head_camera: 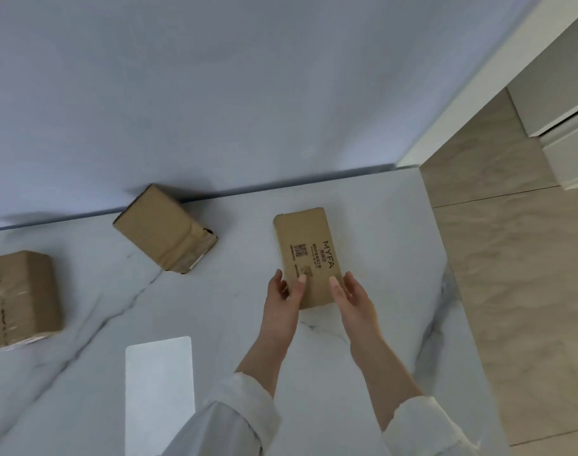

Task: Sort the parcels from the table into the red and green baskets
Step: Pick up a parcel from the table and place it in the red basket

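Note:
A flat brown parcel printed MYFA (309, 245) lies on the white marble table (235, 311), right of the middle. My left hand (282, 297) is at its near left corner, thumb on the top face and fingers down the left side. My right hand (351, 296) lies flat against its near right corner and covers that corner. A second brown parcel (164, 228) sits tilted against the wall at the back. A third, taped parcel (19, 299) rests at the left edge of view. No red or green basket is visible.
A pale rectangular patch (159, 390) lies on the table near me on the left. The table's right edge (458, 291) drops to a beige tiled floor (518, 274). A white cabinet (564, 120) stands at the far right. A plain wall (215, 93) runs behind the table.

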{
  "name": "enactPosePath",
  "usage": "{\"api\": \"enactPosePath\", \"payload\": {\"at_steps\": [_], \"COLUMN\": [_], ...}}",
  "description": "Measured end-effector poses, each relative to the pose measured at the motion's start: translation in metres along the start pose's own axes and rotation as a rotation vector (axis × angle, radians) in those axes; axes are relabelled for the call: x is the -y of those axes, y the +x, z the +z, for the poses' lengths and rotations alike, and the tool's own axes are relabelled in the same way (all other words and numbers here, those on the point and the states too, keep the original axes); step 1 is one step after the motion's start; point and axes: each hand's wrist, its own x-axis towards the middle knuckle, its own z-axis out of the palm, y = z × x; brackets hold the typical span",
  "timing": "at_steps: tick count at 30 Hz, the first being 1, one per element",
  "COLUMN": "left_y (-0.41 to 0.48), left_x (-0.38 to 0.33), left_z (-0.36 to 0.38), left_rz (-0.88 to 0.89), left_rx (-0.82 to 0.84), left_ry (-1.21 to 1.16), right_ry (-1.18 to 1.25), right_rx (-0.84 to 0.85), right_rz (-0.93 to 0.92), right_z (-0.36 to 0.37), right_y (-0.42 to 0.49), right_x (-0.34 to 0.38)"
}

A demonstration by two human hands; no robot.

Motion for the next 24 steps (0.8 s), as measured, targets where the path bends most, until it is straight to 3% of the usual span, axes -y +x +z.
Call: {"api": "enactPosePath", "payload": {"at_steps": [3,9,13,20,24], "left_y": [0.004,-0.021,-0.058,-0.13,-0.172], "left_x": [0.009,0.002,-0.018,-0.055,-0.064], "left_z": [0.002,-0.01,-0.02,-0.054,-0.103], "left_rz": [0.085,0.046,0.068,0.072,0.077], "left_rx": [-0.001,0.094,0.021,-0.073,-0.043], "left_ry": [0.024,-0.028,-0.077,-0.227,-0.283], "right_ry": [-0.031,0.052,-0.048,-0.535,-0.532], "right_rx": [0.018,0.123,0.06,-0.141,-0.103], "right_rz": [-0.026,-0.056,-0.101,-0.533,-0.62], "right_z": [0.002,-0.007,0.001,0.043,0.069], "right_y": [0.005,-0.014,-0.052,-0.15,-0.211], "right_x": [-0.006,0.005,0.024,0.037,0.039]}}
